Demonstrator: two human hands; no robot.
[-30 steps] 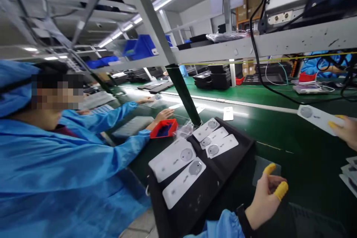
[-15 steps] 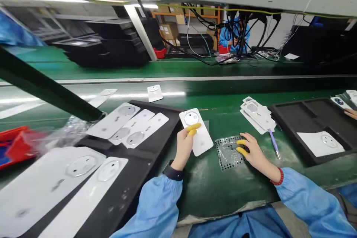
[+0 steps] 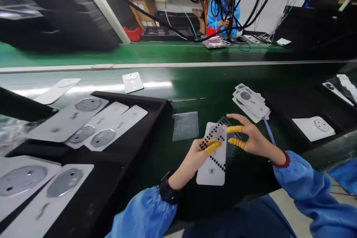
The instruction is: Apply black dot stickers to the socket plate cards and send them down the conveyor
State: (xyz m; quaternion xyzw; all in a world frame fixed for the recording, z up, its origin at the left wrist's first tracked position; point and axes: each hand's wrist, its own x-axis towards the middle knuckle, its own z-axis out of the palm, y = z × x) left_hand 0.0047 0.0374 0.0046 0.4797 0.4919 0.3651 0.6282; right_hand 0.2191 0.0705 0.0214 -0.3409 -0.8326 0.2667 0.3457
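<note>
My left hand (image 3: 199, 156), a yellow cot on its finger, grips a white phone-shaped panel (image 3: 211, 176) together with a clear sheet lined with black dots (image 3: 230, 151). The sheet lies slanted across the panel's upper part and sticks out past its right side. Close to the sheet's right edge, my right hand (image 3: 252, 137) has its yellow-cotted fingers apart with nothing in them. Behind the panel, a translucent sheet (image 3: 185, 126) lies flat on the green bench. A stack of white panels (image 3: 252, 102) rests beyond my right hand, with a purple pen (image 3: 269, 131) against it.
On the left, a black tray (image 3: 139, 134) holds several white panels with round discs. Another black tray (image 3: 284, 100), at right, has a white panel (image 3: 315, 127). A single small panel (image 3: 133, 82) lies farther back. Across the bench, a person (image 3: 223, 11) sits behind hanging cables (image 3: 251, 15).
The dotted sheet has been lifted off the bench onto the white panel. My left hand has brought the panel rightward and down. The view has tilted and shifted, uncovering the translucent sheet.
</note>
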